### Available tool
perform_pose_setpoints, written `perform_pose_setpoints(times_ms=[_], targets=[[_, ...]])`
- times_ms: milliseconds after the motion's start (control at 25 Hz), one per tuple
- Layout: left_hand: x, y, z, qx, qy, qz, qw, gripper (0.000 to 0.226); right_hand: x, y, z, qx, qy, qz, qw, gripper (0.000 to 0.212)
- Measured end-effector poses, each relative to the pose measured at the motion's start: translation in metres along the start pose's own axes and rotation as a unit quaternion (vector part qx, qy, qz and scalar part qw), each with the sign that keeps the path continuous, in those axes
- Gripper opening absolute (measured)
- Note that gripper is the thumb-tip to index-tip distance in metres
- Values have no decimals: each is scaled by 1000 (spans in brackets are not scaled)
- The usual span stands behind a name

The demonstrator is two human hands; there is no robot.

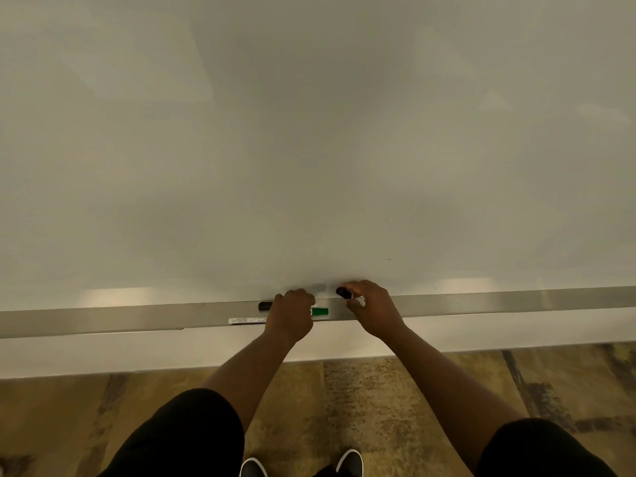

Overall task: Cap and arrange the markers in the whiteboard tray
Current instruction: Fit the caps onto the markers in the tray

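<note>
left hand [290,313] hides green marker [320,311] barrel.

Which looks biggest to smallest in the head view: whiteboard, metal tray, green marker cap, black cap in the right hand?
1. White whiteboard
2. Long silver metal tray
3. and 4. Green marker cap and black cap in the right hand: both small and partly hidden by the hands, so unranked.

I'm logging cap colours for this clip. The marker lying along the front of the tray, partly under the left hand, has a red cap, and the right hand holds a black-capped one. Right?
Not quite: in the head view, the cap on the marker lying partly under the left hand in the tray is green, not red. The right hand does hold a black-capped marker.
</note>
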State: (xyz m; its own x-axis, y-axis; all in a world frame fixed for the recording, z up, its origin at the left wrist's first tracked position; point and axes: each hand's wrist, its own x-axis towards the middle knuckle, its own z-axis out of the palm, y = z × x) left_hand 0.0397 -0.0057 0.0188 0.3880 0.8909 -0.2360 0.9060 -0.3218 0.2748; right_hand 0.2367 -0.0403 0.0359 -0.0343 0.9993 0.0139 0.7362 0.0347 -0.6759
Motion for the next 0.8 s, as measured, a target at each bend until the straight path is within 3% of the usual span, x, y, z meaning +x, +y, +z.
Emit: perform_pose_setpoints(times_ms=[320, 800], targets=[[-1, 4, 11, 102, -6, 34, 994, 43, -1, 34, 12, -268, -105, -9, 957, 31], [10, 23, 15, 183, 6, 78, 980, 34, 0, 48, 23, -239, -154, -47, 958, 32]])
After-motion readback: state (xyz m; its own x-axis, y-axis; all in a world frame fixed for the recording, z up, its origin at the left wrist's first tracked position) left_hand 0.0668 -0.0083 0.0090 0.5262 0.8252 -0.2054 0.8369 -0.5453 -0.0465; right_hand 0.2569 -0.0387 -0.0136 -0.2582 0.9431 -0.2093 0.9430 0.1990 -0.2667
